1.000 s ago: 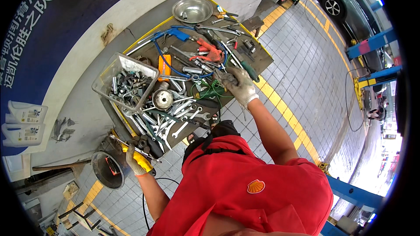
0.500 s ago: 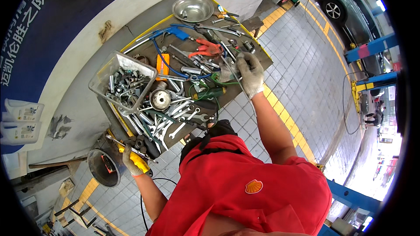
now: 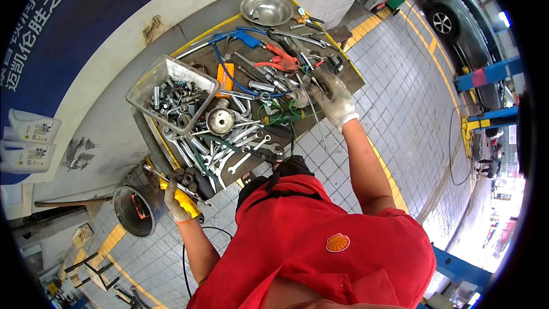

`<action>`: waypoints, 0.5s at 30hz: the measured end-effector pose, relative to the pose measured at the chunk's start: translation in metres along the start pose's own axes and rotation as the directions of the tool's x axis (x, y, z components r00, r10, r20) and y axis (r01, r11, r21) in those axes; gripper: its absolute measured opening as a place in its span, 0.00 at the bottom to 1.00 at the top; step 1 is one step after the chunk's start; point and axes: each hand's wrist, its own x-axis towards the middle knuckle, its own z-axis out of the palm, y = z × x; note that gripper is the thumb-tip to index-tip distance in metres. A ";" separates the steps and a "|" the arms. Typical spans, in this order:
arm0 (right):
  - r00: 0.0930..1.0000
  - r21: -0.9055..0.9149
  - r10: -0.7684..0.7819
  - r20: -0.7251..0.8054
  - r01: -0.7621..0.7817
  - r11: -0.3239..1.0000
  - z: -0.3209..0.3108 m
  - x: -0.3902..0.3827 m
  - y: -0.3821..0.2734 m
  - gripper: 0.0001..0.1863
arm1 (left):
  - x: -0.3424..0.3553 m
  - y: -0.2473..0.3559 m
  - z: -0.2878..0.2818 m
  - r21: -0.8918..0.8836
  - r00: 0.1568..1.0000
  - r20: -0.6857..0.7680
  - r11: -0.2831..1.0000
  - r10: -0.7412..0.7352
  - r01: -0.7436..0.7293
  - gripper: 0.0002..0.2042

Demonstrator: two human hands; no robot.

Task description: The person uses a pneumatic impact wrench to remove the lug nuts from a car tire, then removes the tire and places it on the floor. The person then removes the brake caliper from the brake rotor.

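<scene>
My gloved left hand [image 3: 176, 199] is closed around a yellow-handled tool [image 3: 187, 203] with slim metal parts alongside it, low at the table's near left corner. What kind of tool it is does not show clearly. My gloved right hand [image 3: 333, 96] reaches over the right edge of the tool table, its fingers stretched out among the tools. A long thin metal rod [image 3: 313, 110] runs close beside that hand and sticks out past the edge. Nearby lie red-handled pliers [image 3: 281, 59], a green-handled screwdriver [image 3: 284, 117] and thin green wire. The right fingertips are partly lost among dark tools.
The table [image 3: 351, 87] is crowded with wrenches [image 3: 247, 161], a blue air gun [image 3: 245, 38], an orange box [image 3: 225, 79] and a clear bin [image 3: 132, 98] of sockets. A metal bowl [image 3: 266, 10] stands at the far end. A black bucket [image 3: 153, 226] sits on the floor at left.
The right hand's fingers have gone from curled to stretched out, and it has moved slightly nearer the table's edge tools. My left hand keeps its hold. The whole view has shifted a little.
</scene>
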 end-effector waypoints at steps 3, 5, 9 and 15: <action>0.997 -0.030 -0.025 -0.076 0.022 0.999 -0.018 -0.013 0.001 0.26 | -0.001 0.001 -0.007 -0.020 1.000 0.021 1.000 0.011 -0.011 0.15; 0.991 -0.033 0.003 -0.132 -0.007 0.999 -0.031 -0.028 0.003 0.26 | -0.002 0.006 -0.014 -0.133 0.987 0.145 0.990 0.063 -0.043 0.15; 0.947 0.050 0.172 -0.271 -0.165 0.985 -0.047 -0.080 0.027 0.24 | -0.008 0.020 -0.024 -0.169 0.978 0.204 0.986 0.044 -0.010 0.17; 0.886 0.145 0.358 -0.293 -0.329 0.933 -0.057 -0.170 0.069 0.20 | -0.028 0.009 0.050 -0.157 0.754 0.656 0.980 0.011 0.123 0.11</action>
